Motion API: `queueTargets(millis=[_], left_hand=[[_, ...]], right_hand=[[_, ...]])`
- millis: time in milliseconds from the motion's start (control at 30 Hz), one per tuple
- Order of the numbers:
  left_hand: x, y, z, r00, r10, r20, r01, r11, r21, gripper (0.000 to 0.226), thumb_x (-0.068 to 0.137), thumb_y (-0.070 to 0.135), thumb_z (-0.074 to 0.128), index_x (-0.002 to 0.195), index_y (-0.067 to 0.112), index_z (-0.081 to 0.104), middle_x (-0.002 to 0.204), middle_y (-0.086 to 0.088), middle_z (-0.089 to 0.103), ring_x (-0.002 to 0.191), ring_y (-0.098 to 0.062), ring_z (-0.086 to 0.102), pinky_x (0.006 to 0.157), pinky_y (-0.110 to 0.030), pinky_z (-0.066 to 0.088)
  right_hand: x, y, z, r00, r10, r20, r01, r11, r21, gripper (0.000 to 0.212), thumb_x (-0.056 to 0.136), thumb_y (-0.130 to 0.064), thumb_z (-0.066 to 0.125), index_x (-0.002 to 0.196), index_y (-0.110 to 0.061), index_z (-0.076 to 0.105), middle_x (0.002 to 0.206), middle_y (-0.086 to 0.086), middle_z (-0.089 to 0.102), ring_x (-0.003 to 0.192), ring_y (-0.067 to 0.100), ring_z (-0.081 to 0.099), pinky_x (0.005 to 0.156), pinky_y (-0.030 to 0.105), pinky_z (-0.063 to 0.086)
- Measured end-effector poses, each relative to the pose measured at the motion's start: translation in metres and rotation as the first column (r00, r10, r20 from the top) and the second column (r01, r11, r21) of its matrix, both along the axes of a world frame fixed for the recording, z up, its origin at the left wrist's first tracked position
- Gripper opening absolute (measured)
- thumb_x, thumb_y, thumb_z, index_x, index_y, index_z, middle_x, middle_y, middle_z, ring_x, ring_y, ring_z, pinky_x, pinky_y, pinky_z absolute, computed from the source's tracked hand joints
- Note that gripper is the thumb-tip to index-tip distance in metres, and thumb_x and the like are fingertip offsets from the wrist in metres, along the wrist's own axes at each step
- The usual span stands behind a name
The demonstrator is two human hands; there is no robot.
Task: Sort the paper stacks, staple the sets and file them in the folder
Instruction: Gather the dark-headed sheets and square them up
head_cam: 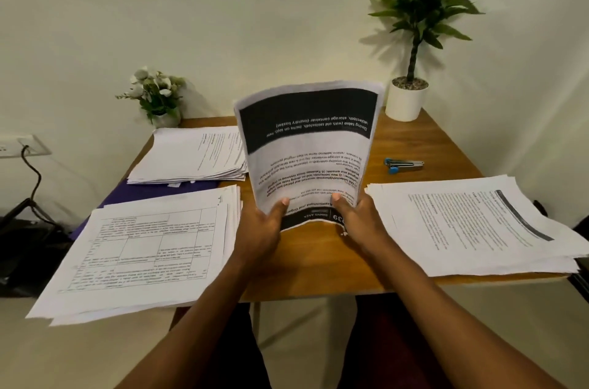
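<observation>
A set of printed sheets (307, 146) with a black band stands upright at the middle of the wooden table (427, 146), its text upside down to me. My left hand (263, 226) grips its lower left edge and my right hand (357, 218) grips its lower right edge, thumbs on the front page. One paper stack (143, 248) with tables lies at the left front, another paper stack (191, 154) behind it, a third paper stack (471, 226) at the right. A purple folder (159, 191) lies partly under the left stacks. A blue stapler (403, 164) rests at the right rear.
A white pot with a tall green plant (406, 102) stands at the table's back right corner. A small flower pot (157, 95) sits at the back left. A wall socket with a black cable (28, 153) and a dark bag are on the left. The left front stack overhangs the table edge.
</observation>
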State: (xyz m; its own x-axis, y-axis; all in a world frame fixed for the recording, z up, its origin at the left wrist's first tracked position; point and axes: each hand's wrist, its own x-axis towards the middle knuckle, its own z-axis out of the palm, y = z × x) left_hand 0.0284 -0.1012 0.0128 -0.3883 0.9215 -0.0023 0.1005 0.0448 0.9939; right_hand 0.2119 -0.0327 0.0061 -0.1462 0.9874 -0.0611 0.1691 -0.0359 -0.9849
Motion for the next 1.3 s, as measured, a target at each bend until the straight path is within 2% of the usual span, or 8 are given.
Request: queueTargets(millis=[167, 367, 533, 700, 833, 1000, 1133, 1300], left_hand=[[-0.002, 0.003, -0.003, 0.99, 0.099, 0.1, -0.1, 0.995, 0.012, 0.041, 0.093, 0.035, 0.071, 0.128, 0.017, 0.06, 0.111, -0.005, 0.075, 0.092, -0.021, 0.076, 0.076, -0.046, 0.064], [0.018, 0.007, 0.011, 0.798, 0.118, 0.591, -0.188, 0.98, 0.059, 0.042, 0.097, 0.015, 0.067, 0.135, 0.026, 0.054, 0.118, -0.005, 0.074, 0.102, -0.029, 0.074, 0.084, -0.053, 0.06], [0.041, 0.006, 0.01, 0.756, 0.065, 0.651, -0.126, 0.991, 0.046, 0.034, 0.096, 0.014, 0.066, 0.126, 0.028, 0.058, 0.106, -0.002, 0.078, 0.095, -0.03, 0.075, 0.084, -0.052, 0.059], [0.005, 0.005, 0.017, 0.754, 0.077, 0.653, -0.157, 0.985, 0.066, 0.04, 0.094, 0.003, 0.065, 0.133, 0.013, 0.058, 0.124, -0.008, 0.072, 0.108, -0.029, 0.072, 0.083, -0.049, 0.061], [-0.064, 0.0, 0.037, 0.862, 0.162, 0.48, -0.198, 0.98, 0.025, 0.035, 0.092, 0.011, 0.071, 0.126, 0.01, 0.063, 0.117, -0.012, 0.074, 0.105, -0.031, 0.073, 0.086, -0.047, 0.061], [-0.104, 0.0, 0.053, 0.997, -0.081, 0.013, 0.082, 0.994, -0.068, 0.027, 0.093, 0.018, 0.07, 0.12, 0.018, 0.068, 0.108, -0.003, 0.077, 0.1, -0.027, 0.074, 0.081, -0.043, 0.062], [-0.095, 0.006, 0.052, 0.998, -0.066, 0.0, 0.066, 0.996, -0.054, 0.042, 0.077, 0.036, 0.079, 0.114, 0.024, 0.063, 0.1, 0.003, 0.078, 0.092, -0.02, 0.076, 0.075, -0.037, 0.062], [-0.079, 0.01, 0.045, 0.994, 0.039, -0.103, -0.034, 0.998, 0.053, 0.054, 0.084, 0.053, 0.074, 0.123, 0.019, 0.06, 0.109, -0.002, 0.074, 0.095, -0.02, 0.075, 0.079, -0.041, 0.063]], right_hand=[[0.0, -0.003, -0.002, 0.999, -0.032, -0.013, 0.032, 0.999, 0.016, 0.03, 0.097, -0.043, 0.064, 0.122, -0.032, 0.053, 0.118, -0.007, 0.066, 0.109, 0.016, 0.066, 0.082, 0.029, 0.058], [-0.021, -0.02, 0.006, 0.806, -0.042, -0.591, -0.037, 0.992, -0.121, 0.051, 0.083, -0.032, 0.074, 0.131, -0.021, 0.059, 0.118, 0.002, 0.075, 0.111, 0.023, 0.071, 0.094, 0.044, 0.058], [-0.044, -0.017, 0.018, 0.769, -0.147, -0.622, 0.012, 0.976, -0.216, 0.028, 0.09, -0.014, 0.074, 0.116, -0.023, 0.065, 0.112, 0.006, 0.077, 0.094, 0.025, 0.076, 0.077, 0.04, 0.062], [-0.021, -0.002, 0.015, 0.862, -0.126, -0.491, 0.05, 0.985, -0.166, 0.024, 0.091, -0.012, 0.074, 0.114, -0.019, 0.067, 0.109, 0.007, 0.077, 0.097, 0.027, 0.075, 0.083, 0.045, 0.061], [0.015, 0.01, 0.02, 0.937, -0.076, -0.341, 0.046, 0.994, -0.094, 0.022, 0.091, -0.012, 0.074, 0.109, -0.022, 0.066, 0.102, 0.0, 0.078, 0.099, 0.023, 0.075, 0.086, 0.042, 0.06], [0.039, 0.019, 0.03, 0.991, 0.01, -0.135, -0.006, 1.0, 0.03, 0.035, 0.091, -0.018, 0.075, 0.124, -0.023, 0.063, 0.107, -0.009, 0.073, 0.097, 0.009, 0.07, 0.079, 0.029, 0.057], [0.037, 0.019, 0.033, 0.998, 0.055, -0.009, -0.054, 0.997, 0.054, 0.026, 0.091, -0.027, 0.074, 0.112, -0.034, 0.06, 0.1, -0.014, 0.067, 0.092, 0.005, 0.066, 0.073, 0.026, 0.052], [0.033, 0.019, 0.047, 0.999, -0.015, 0.031, 0.011, 0.994, 0.112, 0.03, 0.093, -0.032, 0.071, 0.119, -0.023, 0.061, 0.097, -0.013, 0.066, 0.084, 0.002, 0.066, 0.062, 0.019, 0.05]])
